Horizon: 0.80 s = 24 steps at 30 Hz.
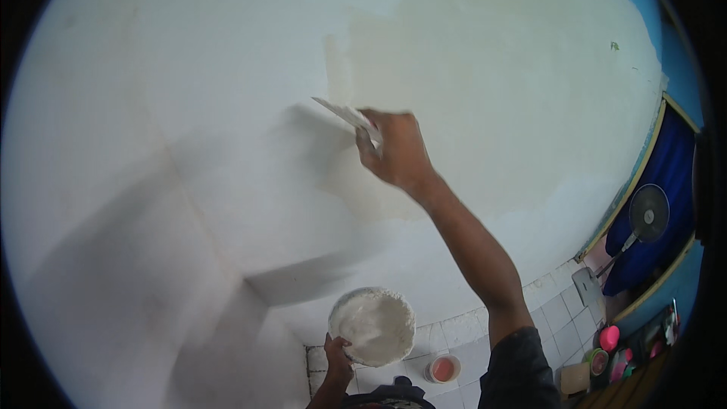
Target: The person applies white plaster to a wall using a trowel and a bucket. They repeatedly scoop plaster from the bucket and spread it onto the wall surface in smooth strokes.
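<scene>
My right hand (392,144) is raised in front of the wall, its fingers closed round a putty knife (341,111) with white paste along the blade. Whether the blade touches the wall I cannot tell. Down at the lower middle, my left hand (338,350) grips the rim of a round bowl (335,316) with white putty (375,326) inside. Before me the white wall (250,68) carries a broad beige, damp-looking patch (485,98) to the right of the knife.
A wall corner runs down the left side. On the tiled floor (462,360) stands a small tub (443,369) with pinkish contents. At the right are a standing fan (649,212), a dark blue curtain (659,159) in a doorway, and several pink and green household items (609,337).
</scene>
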Tool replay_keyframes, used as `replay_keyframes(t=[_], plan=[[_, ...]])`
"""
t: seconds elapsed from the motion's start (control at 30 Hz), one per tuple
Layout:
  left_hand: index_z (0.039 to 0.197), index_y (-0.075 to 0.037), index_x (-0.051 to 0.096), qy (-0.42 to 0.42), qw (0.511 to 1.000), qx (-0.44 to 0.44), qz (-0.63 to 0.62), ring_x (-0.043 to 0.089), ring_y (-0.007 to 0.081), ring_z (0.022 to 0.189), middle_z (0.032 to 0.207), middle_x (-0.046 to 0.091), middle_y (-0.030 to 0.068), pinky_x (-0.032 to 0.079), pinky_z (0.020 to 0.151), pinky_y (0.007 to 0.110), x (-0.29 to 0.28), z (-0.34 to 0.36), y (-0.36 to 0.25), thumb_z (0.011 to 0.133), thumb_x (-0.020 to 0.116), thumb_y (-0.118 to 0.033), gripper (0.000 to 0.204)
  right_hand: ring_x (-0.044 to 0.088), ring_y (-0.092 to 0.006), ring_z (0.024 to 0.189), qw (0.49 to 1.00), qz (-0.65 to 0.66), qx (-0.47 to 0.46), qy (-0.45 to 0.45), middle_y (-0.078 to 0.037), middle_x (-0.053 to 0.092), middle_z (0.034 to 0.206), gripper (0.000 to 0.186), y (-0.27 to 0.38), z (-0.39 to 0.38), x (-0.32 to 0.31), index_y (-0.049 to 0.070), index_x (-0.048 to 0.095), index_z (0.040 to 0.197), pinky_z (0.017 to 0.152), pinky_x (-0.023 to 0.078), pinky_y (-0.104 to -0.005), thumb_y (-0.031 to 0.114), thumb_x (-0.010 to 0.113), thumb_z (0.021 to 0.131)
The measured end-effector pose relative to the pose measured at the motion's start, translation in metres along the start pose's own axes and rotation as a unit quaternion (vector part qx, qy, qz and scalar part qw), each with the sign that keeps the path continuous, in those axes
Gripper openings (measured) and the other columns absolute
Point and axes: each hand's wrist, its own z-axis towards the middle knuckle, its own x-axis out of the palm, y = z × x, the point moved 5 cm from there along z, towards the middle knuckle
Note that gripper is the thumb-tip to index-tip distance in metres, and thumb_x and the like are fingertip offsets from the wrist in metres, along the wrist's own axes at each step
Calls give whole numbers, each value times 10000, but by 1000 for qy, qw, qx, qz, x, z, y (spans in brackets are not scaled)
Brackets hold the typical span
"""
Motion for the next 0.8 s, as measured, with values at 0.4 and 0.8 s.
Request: replay_keyframes(t=[0.4,0.8], plan=[[1199,-97,514,33,999,-3,-24,580,272,991,1068,563,93,553,744,424,-23,38,38,635,540,-121,565,685,-341,808,960,-202,-91,-171,-224,698,906,295,-14,128,-145,-5,664,1123,774,567,-443,76,668,839],[1196,-78,500,45,998,21,-43,577,253,961,1052,552,96,559,698,368,-25,54,47,635,534,-107,563,545,-407,1227,882,-371,-263,-125,-276,543,1319,518,-36,-63,59,-88,550,1274,1060,430,-508,110,603,797]])
